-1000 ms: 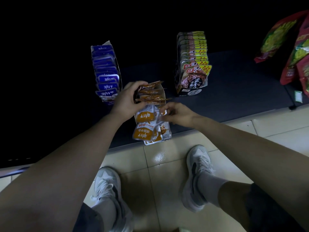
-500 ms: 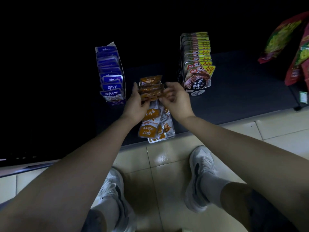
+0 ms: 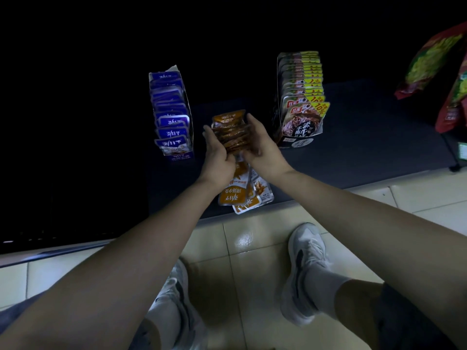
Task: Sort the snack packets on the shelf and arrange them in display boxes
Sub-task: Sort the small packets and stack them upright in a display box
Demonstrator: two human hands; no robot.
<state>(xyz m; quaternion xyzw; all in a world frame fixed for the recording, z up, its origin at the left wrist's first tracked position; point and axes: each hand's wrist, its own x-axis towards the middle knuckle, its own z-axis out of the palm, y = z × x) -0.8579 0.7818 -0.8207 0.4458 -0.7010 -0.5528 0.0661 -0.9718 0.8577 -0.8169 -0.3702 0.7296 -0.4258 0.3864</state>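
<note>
Pressure from both sides is what's new. The left hand [image 3: 218,152] and the right hand [image 3: 262,147] each curl their fingers round an end of the orange stack [image 3: 231,130] and hold it as one tight bundle, edge-up. It sits over the dark shelf [image 3: 366,147], between the blue box [image 3: 171,114] and the brown-and-yellow box [image 3: 300,97], near both and touching neither. Whether a display box of its own sits under the bundle I cannot tell, because the hands and the dark hide that spot.

A second ago only the left hand had the row, pinching its top, while the right hand was lower down among the loose orange packets [image 3: 242,193]. Half a second ago the right hand had come up to meet it. Now the packets look squared and compressed, and the bundle has moved a little deeper onto the shelf. I'd judge that the gathering step is about done and that the bundle is ready to be seated upright like its neighbours.

The loose orange packets have not moved. They lie flat and fanned at the shelf's front lip, one corner past the edge above the floor tiles [image 3: 252,248], so part of this flavour is still unsorted. The two neighbouring boxes look full and orderly, as before. Red and green hanging bags [image 3: 429,61] sit off to the right, well apart.
</note>
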